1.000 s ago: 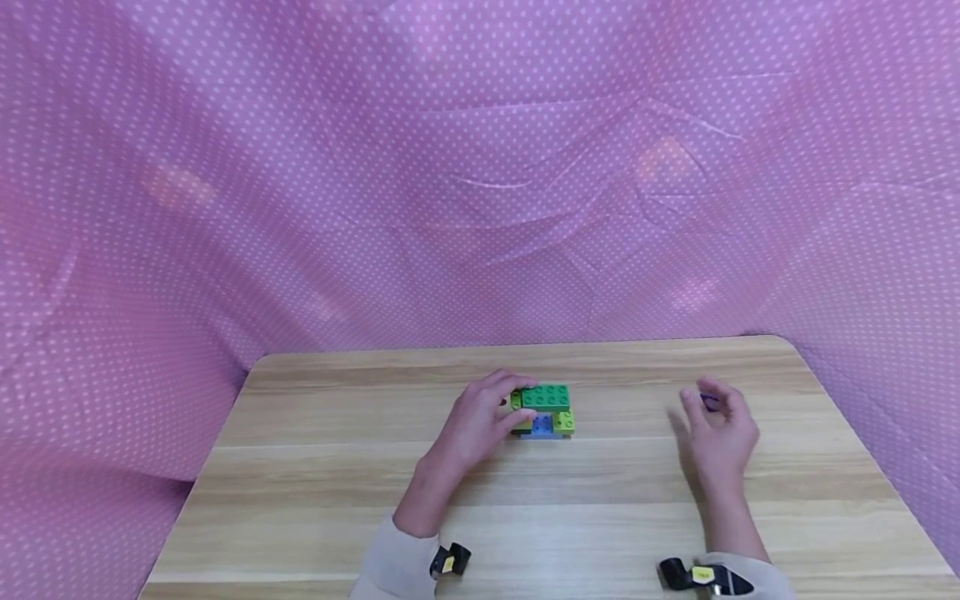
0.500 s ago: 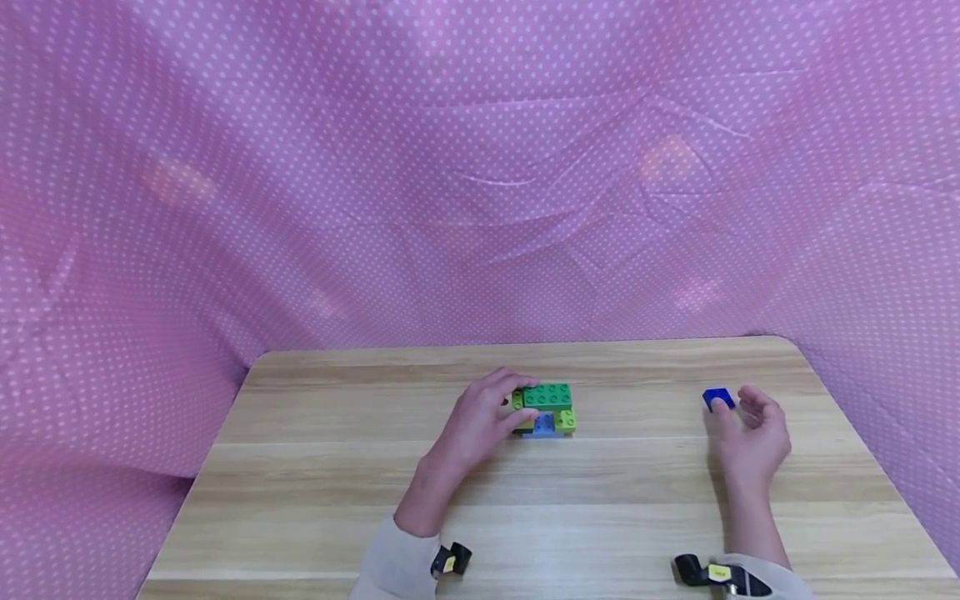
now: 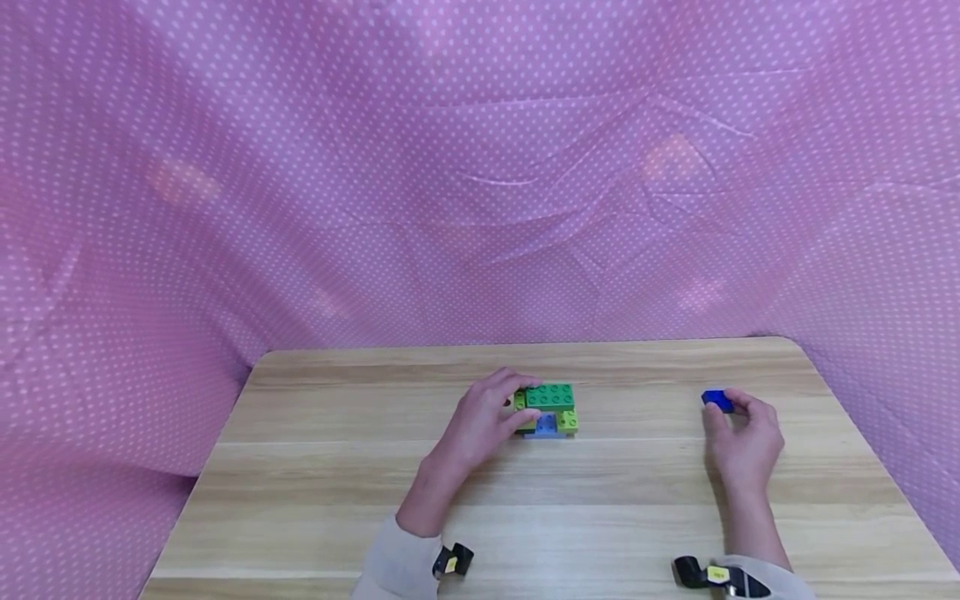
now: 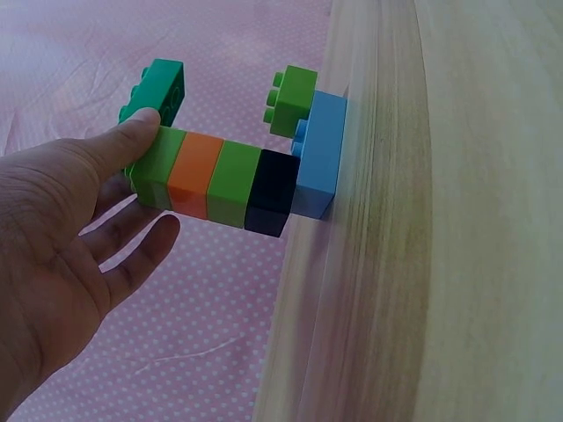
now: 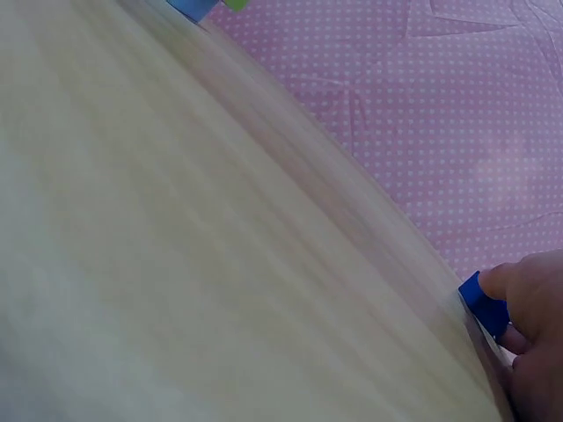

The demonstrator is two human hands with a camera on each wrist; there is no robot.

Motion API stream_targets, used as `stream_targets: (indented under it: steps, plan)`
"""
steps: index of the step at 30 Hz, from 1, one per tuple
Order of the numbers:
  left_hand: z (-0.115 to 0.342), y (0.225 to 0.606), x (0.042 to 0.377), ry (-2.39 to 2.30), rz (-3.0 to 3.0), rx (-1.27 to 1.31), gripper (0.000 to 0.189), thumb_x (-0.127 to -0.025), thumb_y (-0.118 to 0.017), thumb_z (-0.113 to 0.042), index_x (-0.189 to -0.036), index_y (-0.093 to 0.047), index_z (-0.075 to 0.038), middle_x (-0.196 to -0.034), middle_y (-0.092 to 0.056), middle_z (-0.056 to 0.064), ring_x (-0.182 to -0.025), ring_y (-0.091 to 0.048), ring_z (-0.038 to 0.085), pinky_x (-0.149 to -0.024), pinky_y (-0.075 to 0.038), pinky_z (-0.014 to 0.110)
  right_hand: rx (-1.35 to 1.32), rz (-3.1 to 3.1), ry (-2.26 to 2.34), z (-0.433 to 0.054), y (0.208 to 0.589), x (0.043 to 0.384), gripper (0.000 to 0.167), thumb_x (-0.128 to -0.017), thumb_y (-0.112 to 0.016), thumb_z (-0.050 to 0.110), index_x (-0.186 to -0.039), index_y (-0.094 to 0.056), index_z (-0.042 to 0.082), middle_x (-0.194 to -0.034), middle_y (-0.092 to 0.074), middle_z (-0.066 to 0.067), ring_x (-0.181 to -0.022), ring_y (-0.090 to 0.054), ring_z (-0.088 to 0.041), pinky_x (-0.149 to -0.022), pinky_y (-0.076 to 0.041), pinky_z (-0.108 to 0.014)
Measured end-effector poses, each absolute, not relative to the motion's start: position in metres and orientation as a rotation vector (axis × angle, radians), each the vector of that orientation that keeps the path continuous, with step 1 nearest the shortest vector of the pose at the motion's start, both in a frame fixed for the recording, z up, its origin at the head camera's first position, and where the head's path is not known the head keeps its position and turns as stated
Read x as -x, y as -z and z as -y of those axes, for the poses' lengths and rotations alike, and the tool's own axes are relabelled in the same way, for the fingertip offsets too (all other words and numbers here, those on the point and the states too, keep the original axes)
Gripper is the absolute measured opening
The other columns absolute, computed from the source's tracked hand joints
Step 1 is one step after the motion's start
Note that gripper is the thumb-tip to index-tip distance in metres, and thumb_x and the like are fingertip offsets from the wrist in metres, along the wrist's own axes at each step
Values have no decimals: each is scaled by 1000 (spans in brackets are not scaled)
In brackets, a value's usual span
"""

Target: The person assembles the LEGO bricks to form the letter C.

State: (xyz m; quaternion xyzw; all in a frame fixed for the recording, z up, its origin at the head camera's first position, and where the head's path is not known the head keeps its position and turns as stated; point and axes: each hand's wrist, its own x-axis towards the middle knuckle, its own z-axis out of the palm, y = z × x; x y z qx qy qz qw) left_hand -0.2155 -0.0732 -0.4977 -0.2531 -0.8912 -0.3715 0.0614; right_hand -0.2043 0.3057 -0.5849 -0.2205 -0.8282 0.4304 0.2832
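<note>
My left hand [image 3: 472, 421] grips the top of a toy-brick tower between thumb and fingers. In the left wrist view a light blue brick [image 4: 321, 158] is the tower's base on the table. From it rise a black brick [image 4: 273, 193], a lime brick, an orange brick [image 4: 193, 171] and another lime brick under my thumb. A green brick [image 3: 551, 396] juts out at the top, its studs showing. One more lime brick [image 4: 293, 101] sits on the base's other end. At the right, my right hand [image 3: 750, 446] pinches a dark blue brick [image 3: 716, 402] with thumb and finger.
The wooden table [image 3: 585, 533] has rounded far corners. A pink dotted cloth [image 3: 480, 208] hangs behind it and along both sides. Each wrist wears a black strap with a small camera, the right strap [image 3: 720, 575] near the front.
My right hand has moved right, and its fingers opened away from the dark blue brick, then closed on it again. The left hand stays on the tower.
</note>
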Motion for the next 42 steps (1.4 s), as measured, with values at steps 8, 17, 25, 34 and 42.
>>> stream_targets:
  steps: [8, 17, 25, 34, 42]
  plan:
    - [73, 499, 215, 1154, 2663, 791, 44, -95, -80, -25, -137, -70, -18, -127, -70, -3, -107, -68, 13, -90, -63, 37, 510, 2287, -1207, -301, 581, 201, 35, -97, -72, 8, -131, -69, 0, -132, -63, -20, -123, -59, -36, -115, -41, -43]
    - [75, 501, 214, 1159, 2682, 772, 44, -97, -78, -29, -139, -69, -21, -130, -68, -3, -108, -67, 12, -90, -62, 38, 195, 2439, -1214, -294, 579, 201, 39, -97, -71, 4, -135, -66, -1, -138, -64, -27, -132, -57, -47, -114, -43, -59]
    - [74, 501, 214, 1149, 2673, 781, 44, -97, -78, -28, -139, -69, -20, -132, -69, -2, -106, -68, 13, -89, -62, 36, -118, 2469, -1108, -286, 584, 200, 36, -94, -77, 3, -129, -70, 1, -128, -68, -23, -121, -63, -46, -108, -48, -51]
    - [72, 499, 214, 1153, 2683, 761, 43, -98, -77, -29, -139, -69, -19, -133, -68, -1, -106, -67, 14, -90, -62, 39, -265, 2484, -1085, -260, 584, 204, 38, -89, -83, 3, -125, -69, 0, -122, -69, -25, -118, -62, -47, -101, -41, -63]
    - [71, 499, 214, 1139, 2691, 757, 44, -97, -78, -27, -139, -69, -17, -132, -69, -1, -105, -67, 14, -89, -61, 34, -265, 2434, -1302, -236, 579, 201, 41, -90, -84, 3, -129, -71, 3, -125, -69, -14, -114, -65, -31, -99, -53, -23]
